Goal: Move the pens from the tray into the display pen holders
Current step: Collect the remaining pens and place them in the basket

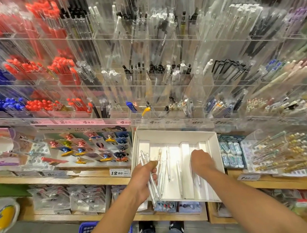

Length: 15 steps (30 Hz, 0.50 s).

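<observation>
Pens (151, 175), clear ones bunched in the grasping left hand (146, 179), run lengthwise from near to far over the left edge of the white tray (173, 133). Loose pens (179, 178) in the tray lie the same way. The right hand (201, 160) reaches into the tray, fingers curled down; its grip cannot be told.

Illumination is bright and even, with glare washing out the white tray (173, 133) floor. Motion blur smears the acrylic pen holders (159, 39), strongest toward the upper corners. Wide-angle distortion bends the shelf (98, 176) edges outward.
</observation>
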Tool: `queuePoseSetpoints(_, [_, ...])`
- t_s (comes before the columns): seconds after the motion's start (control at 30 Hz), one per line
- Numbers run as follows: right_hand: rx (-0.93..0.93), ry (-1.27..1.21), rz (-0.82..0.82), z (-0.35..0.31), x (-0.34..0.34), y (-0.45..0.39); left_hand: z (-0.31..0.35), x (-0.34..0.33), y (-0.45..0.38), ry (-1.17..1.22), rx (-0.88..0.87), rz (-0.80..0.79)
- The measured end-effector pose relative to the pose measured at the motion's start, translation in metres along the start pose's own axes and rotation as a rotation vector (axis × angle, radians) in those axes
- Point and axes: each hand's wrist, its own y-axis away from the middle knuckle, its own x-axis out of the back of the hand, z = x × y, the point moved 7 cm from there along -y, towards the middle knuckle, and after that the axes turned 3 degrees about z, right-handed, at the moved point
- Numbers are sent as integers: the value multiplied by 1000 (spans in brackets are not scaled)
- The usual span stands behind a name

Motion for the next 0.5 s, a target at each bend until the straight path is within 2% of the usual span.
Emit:
queuePoseSetpoints(0.17, [-22, 76, -6, 1, -11, -11, 2, 4, 0, -14, -14, 28])
queuePoseSetpoints(0.33, [-127, -57, -16, 2, -7, -17, 2, 9, -1, -24, -22, 54])
queuePoseSetpoints(0.5, [-92, -154, 23, 1, 7, -13, 1, 6, -3, -12, -10, 46])
